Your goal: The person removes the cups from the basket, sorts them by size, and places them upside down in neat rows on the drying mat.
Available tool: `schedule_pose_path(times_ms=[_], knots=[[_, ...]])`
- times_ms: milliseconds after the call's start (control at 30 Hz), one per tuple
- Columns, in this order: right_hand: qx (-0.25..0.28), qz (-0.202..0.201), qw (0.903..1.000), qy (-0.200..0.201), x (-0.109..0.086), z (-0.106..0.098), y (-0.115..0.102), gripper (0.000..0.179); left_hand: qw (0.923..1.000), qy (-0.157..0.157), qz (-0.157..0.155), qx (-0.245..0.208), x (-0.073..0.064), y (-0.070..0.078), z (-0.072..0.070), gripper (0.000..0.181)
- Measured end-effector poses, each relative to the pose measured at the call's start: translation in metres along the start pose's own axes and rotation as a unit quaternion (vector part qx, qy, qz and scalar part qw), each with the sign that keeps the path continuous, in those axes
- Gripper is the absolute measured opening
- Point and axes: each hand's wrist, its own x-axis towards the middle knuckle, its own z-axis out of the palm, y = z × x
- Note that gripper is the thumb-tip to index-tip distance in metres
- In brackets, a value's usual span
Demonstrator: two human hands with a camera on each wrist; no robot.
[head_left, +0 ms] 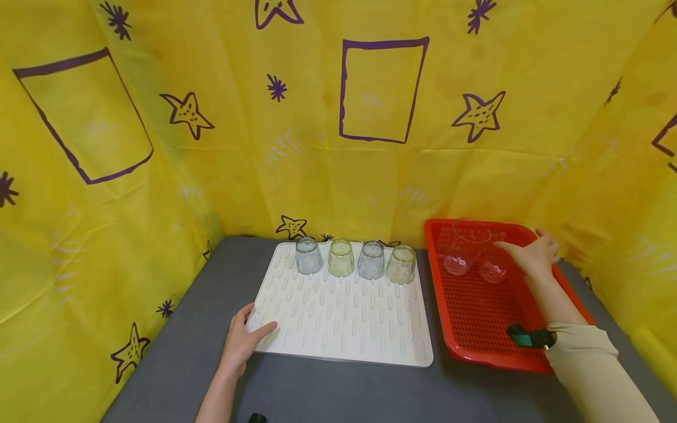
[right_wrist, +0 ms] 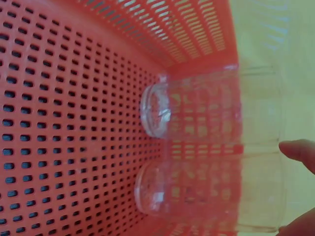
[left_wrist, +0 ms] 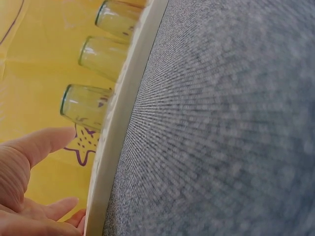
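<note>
My left hand [head_left: 244,338] is at the near left corner of a white ridged draining mat [head_left: 338,320]. Its thumb extends over the top while the other fingertips lie right at the side edge, as the left wrist view shows. At the right, my right hand [head_left: 533,258] reaches over a red perforated plastic basket [head_left: 460,311]. Two tall clear glasses stand in it, one farther left [right_wrist: 206,108] and one nearer the hand [right_wrist: 206,191]. The thumb and a finger are spread on either side of the nearer glass, fingertips right at its rim.
Along the mat's back edge sit several small tumblers in a row: a bluish one [head_left: 308,257], a yellow-green one [head_left: 341,258], another bluish one [head_left: 371,261] and another yellowish one [head_left: 401,265]. A yellow patterned curtain [head_left: 317,176] hangs behind the grey table [head_left: 174,364].
</note>
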Motion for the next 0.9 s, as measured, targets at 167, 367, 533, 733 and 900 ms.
schedule_pose_path(times_ms=[167, 367, 533, 733, 900], knots=[[-0.016, 0.020, 0.9994, -0.026, 0.003, -0.003, 0.008, 0.108, 1.0000, 0.001, 0.000, 0.000, 0.000, 0.001, 0.001, 0.087], [-0.030, 0.026, 0.9986, -0.035, 0.006, -0.003, 0.012, 0.112, 1.0000, 0.001, 0.003, 0.004, 0.000, 0.000, 0.001, 0.086], [-0.005, 0.016, 0.9996, -0.024, 0.007, -0.002, 0.013, 0.108, 1.0000, 0.003, 0.003, 0.004, 0.000, 0.000, 0.002, 0.086], [0.026, -0.005, 0.9993, -0.025, 0.005, -0.005, 0.012, 0.103, 1.0000, 0.005, 0.006, 0.000, 0.000, -0.001, 0.002, 0.085], [0.033, -0.014, 0.9991, -0.024, 0.000, -0.009, 0.008, 0.102, 0.9999, 0.005, 0.009, -0.001, 0.001, -0.002, 0.001, 0.086]])
